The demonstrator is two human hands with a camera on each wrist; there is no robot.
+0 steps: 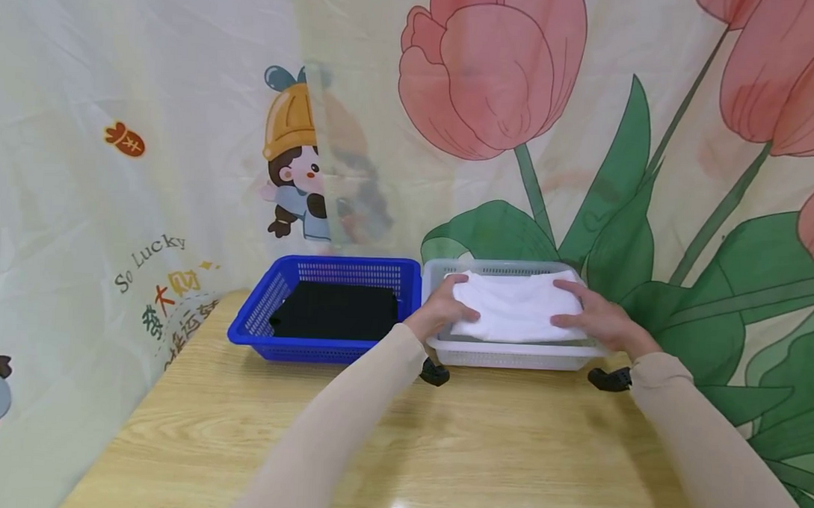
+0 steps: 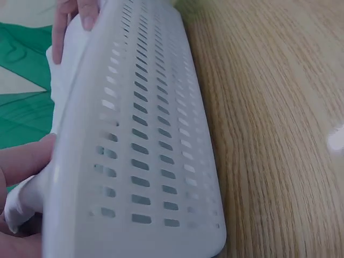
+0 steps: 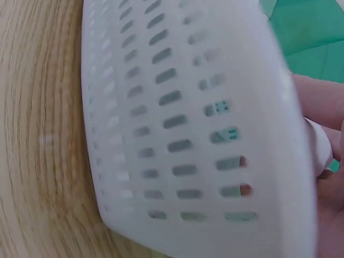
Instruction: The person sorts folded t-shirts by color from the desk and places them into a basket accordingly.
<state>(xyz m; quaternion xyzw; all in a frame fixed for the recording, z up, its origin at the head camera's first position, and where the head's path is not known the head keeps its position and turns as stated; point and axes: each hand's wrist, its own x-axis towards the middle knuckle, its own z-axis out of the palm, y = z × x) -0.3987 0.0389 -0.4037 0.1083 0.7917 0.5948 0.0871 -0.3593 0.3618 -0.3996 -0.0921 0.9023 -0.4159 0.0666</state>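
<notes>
A folded white cloth lies level at the mouth of a white perforated plastic basket. My left hand grips the cloth's left end, thumb and fingers pinching it. At the opposite end, my right hand pinches it the same way. In the left wrist view, a fold of cloth shows between the left hand's fingers, beside the basket's wall. The right wrist view has the cloth between the right hand's fingers and thumb, partly hidden behind the basket rim.
Left of the white basket stands a blue perforated basket with a folded black cloth inside. Both baskets stand on a wooden table against a printed fabric backdrop. Black wrist devices hang under both wrists near the white basket's front.
</notes>
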